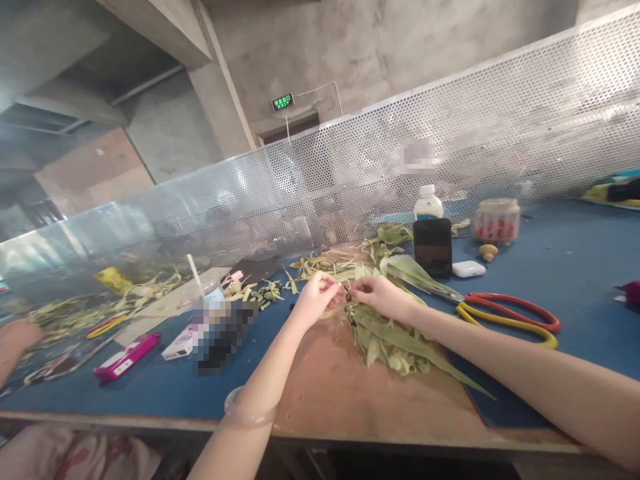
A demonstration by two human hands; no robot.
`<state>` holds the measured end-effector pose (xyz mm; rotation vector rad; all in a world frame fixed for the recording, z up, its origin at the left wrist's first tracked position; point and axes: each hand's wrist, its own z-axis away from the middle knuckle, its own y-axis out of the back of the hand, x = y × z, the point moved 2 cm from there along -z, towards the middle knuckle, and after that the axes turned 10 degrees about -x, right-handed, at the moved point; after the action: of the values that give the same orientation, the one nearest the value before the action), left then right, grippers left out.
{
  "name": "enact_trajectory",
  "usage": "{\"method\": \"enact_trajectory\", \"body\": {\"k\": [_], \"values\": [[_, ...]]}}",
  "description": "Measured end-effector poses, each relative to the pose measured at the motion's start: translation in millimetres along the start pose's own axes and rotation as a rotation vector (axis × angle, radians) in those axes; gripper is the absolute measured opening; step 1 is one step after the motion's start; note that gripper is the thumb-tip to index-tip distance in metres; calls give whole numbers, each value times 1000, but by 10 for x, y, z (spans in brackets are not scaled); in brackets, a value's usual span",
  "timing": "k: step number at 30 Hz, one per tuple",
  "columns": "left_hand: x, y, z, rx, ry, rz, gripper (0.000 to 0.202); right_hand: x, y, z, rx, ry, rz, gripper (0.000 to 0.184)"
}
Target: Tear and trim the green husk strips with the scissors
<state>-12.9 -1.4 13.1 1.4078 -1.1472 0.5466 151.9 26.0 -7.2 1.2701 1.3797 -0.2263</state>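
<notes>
My left hand [318, 295] and my right hand [376, 294] meet over a brown board [330, 387] on the blue table [575, 267]. Both hands have their fingers pinched together on a small piece of green leaf strip [347, 293] held between them. Just under and in front of my right hand lies a pile of long green leaves [395, 337]. More leaf scraps [330, 267] lie behind my hands. A clear bangle [245, 410] sits on my left forearm.
Large scissors with red and yellow handles [510, 313] lie to the right. Behind stand a dark phone [433, 247], a white-capped bottle [429, 203], a white earbud case [469, 269] and a jar [497, 220]. Left: a pink case [127, 357], another person's hand [15, 337]. A perforated metal screen [450, 133] backs the table.
</notes>
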Motion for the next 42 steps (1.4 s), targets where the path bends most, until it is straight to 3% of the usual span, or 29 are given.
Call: {"method": "enact_trajectory", "body": {"k": [7, 16, 23, 32, 42], "values": [[165, -60, 51, 58, -284, -466, 18, 34, 26, -25, 30, -12, -44, 26], [72, -106, 13, 98, -349, -600, 23, 31, 1, -26, 82, 13, -113, 26], [42, -108, 2, 130, -358, -590, 18, 27, 6, -29, 118, 26, -60, 24], [85, -111, -4, 115, -293, -529, 13, -69, 85, -13, 44, 17, 44, 22], [30, -97, -25, 10, -123, -233, 20, -96, 135, -12, 23, 71, 52, 24]]}}
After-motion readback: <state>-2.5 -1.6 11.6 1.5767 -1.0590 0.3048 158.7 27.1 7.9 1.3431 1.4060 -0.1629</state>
